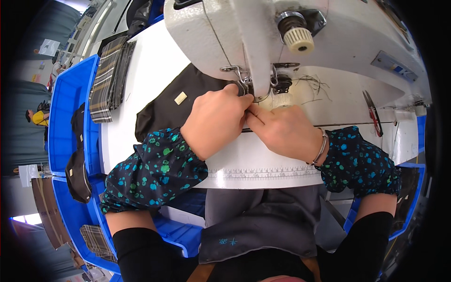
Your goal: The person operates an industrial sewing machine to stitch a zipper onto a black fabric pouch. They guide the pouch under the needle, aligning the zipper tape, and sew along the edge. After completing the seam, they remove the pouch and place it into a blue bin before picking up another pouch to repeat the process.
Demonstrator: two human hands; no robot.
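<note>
Under the head of a white sewing machine (216,42) lies a black cloth piece (164,103) with a small pale label (180,97) on it. A strip of zipper (245,88) shows at its right end, close to the presser foot. My left hand (216,120) rests over the cloth's right end, fingers closed and pinching its edge by the zipper. Meeting it from the right, my right hand (284,129) is also closed, thumb and fingertips pressed together at the same spot. What exactly the right fingertips grip is hidden between the two hands.
Red-handled thread snips (373,113) lie on the table at right, and loose thread ends (312,87) behind my right hand. Folded plaid cloth (110,77) is stacked at left beside a blue bin (70,122). A printed ruler (263,175) runs along the front edge.
</note>
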